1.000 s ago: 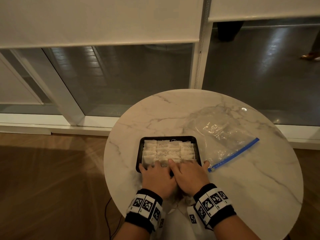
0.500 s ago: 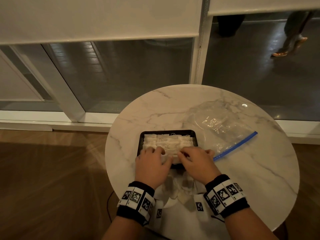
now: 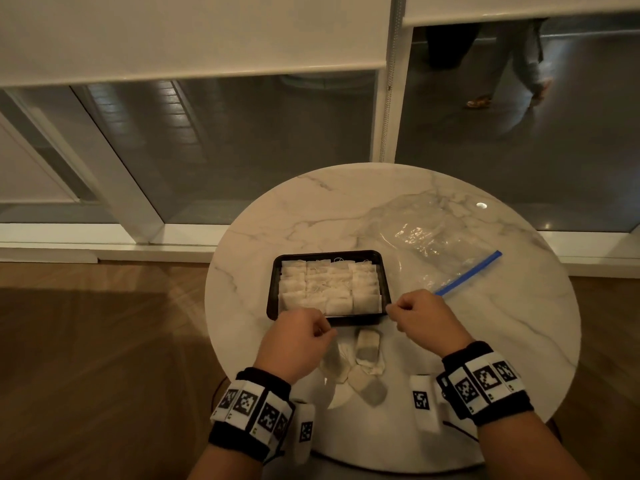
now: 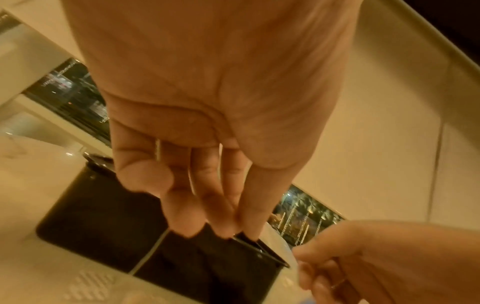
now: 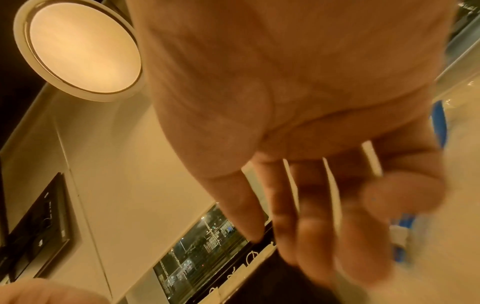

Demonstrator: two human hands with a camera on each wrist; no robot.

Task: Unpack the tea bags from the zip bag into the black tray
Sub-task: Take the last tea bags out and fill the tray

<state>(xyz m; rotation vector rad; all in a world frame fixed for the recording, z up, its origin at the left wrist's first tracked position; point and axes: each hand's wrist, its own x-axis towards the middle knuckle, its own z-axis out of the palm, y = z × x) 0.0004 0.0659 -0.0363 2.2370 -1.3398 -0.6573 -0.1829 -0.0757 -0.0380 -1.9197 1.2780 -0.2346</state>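
Observation:
The black tray (image 3: 327, 253) sits mid-table, packed with rows of white tea bags (image 3: 329, 289). Three loose tea bags (image 3: 367, 348) lie on the marble just in front of it, between my wrists. The clear zip bag (image 3: 426, 237) with its blue zipper strip (image 3: 467, 273) lies flat and crumpled to the tray's right. My left hand (image 3: 322, 329) hovers at the tray's near left corner, fingers loosely bent and holding nothing (image 4: 207, 226). My right hand (image 3: 393, 311) hangs at the near right corner, fingers relaxed and empty (image 5: 324, 246).
The round marble table (image 3: 519, 341) stands before floor-length windows with white blinds. Its near edge lies close under my wrists, over wooden floor. A person walks past outside the glass at the upper right (image 3: 519, 81).
Both hands have lifted off the tea bags in the tray, pulled back toward me and spread apart to its near corners. That uncovered the loose tea bags in front.

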